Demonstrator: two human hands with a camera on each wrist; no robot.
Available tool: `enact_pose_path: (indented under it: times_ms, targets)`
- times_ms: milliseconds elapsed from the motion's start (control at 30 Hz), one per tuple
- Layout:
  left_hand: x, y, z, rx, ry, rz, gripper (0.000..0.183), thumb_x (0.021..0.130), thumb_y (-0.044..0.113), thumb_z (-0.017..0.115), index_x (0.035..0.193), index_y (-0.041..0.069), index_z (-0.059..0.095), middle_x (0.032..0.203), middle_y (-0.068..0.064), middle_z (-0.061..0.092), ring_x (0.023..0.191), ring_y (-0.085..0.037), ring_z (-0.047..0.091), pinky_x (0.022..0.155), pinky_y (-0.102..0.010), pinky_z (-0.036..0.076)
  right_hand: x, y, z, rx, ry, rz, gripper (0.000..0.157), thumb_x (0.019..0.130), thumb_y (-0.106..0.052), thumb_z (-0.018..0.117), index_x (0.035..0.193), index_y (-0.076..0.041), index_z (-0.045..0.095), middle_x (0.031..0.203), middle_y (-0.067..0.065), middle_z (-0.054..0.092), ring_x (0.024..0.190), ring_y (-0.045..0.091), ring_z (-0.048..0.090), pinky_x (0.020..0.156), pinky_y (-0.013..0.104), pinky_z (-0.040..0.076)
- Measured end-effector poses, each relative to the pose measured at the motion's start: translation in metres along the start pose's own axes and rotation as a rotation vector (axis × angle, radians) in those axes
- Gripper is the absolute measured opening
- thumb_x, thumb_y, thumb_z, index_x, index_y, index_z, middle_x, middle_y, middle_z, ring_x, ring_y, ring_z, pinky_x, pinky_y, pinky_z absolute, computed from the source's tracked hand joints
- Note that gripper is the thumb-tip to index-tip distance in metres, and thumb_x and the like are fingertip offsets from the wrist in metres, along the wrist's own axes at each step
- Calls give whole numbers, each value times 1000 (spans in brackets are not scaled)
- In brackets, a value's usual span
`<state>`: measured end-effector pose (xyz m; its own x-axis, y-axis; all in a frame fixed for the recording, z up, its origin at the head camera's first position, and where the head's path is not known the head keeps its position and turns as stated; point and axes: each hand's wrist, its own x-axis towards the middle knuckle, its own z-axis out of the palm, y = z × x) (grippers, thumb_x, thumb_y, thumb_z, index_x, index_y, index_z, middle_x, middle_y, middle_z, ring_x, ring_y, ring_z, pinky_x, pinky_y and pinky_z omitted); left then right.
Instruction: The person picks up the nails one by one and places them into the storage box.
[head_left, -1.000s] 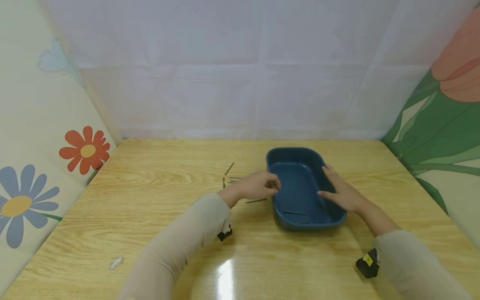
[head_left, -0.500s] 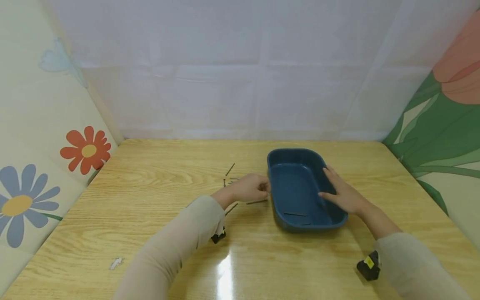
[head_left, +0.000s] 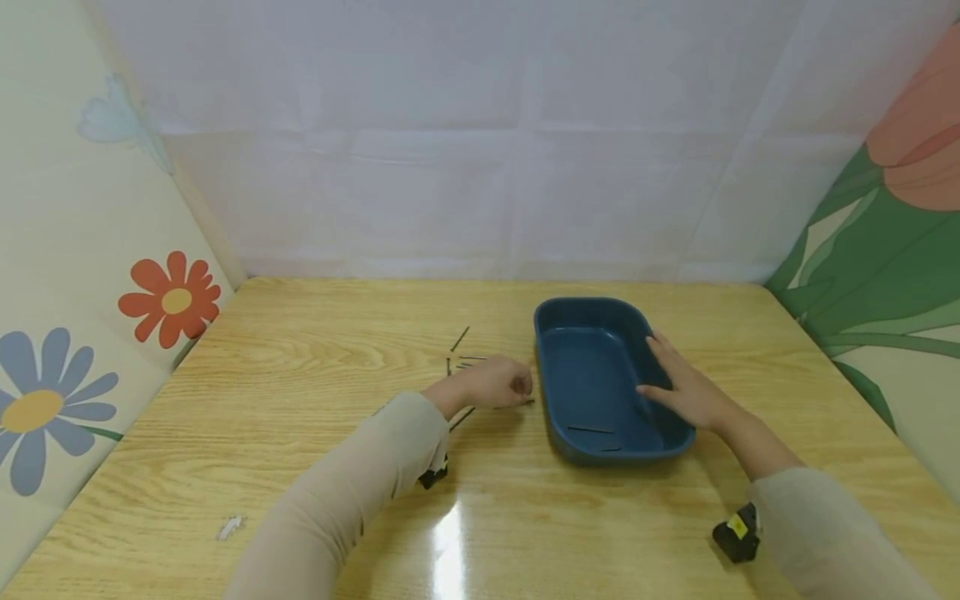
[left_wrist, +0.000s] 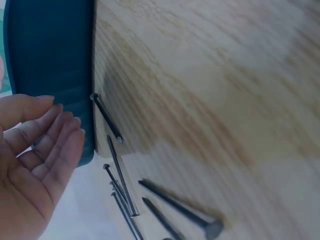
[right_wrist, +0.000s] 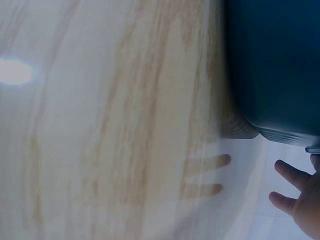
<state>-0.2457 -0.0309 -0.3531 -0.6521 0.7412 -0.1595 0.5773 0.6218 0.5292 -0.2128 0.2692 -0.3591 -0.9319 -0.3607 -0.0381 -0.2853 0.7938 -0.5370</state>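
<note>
My left hand hovers low over the table, left of a blue plastic basin. In the left wrist view its fingers bend loosely toward the thumb, with a gap between and nothing held. A dark nail lies on the wood just beyond the fingertips, close by the basin wall. Several more nails are scattered around it. Inside the basin, two nails rest near its front end. My right hand rests on the basin's right rim, fingers spread and straight, thumb over the inner side.
Beyond the left hand, a lone nail lies on the wooden table. Another nail is beside the left wrist. A small white scrap or mark is at the front left. A white cloth wall closes off the back.
My left hand has come away from over the basin's left rim, leftward and down to the table beside the nails. The right hand keeps its place on the rim.
</note>
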Motion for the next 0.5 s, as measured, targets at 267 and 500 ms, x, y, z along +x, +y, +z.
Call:
enact_pose_path:
  times_ms: [267,500]
  targets:
    - [3,-3,5,68,-38,-47,17,81,7,54,96,7,60,92,-1,59,87,-14,54,72,-23,44,0,0,1,8,0,-8,77,87,-27,51,136,3,-1,140,20,-10,124,43,-1,92,61,8]
    - [7,-5,10,173,-14,-125,18,79,13,57,96,10,61,92,0,60,85,-15,55,73,-27,44,-1,1,1,15,-6,12,77,87,-27,50,137,-1,-3,140,18,-12,124,42,-3,91,62,7]
